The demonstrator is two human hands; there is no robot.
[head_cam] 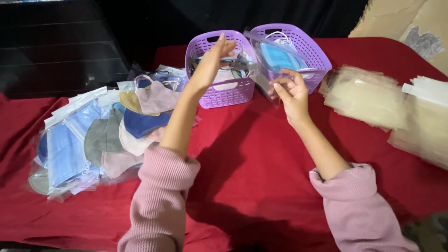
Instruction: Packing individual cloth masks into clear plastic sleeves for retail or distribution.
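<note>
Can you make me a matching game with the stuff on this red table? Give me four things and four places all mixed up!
Things:
1. purple baskets
2. pile of face masks
3. stack of clear bags
4. right hand

Places:
A. at the far right of the table
B. at the left of the table
C. pinching a clear bag in front of the baskets
D. side by side at the back middle

Pairs: 1-D, 2-B, 3-A, 4-C
</note>
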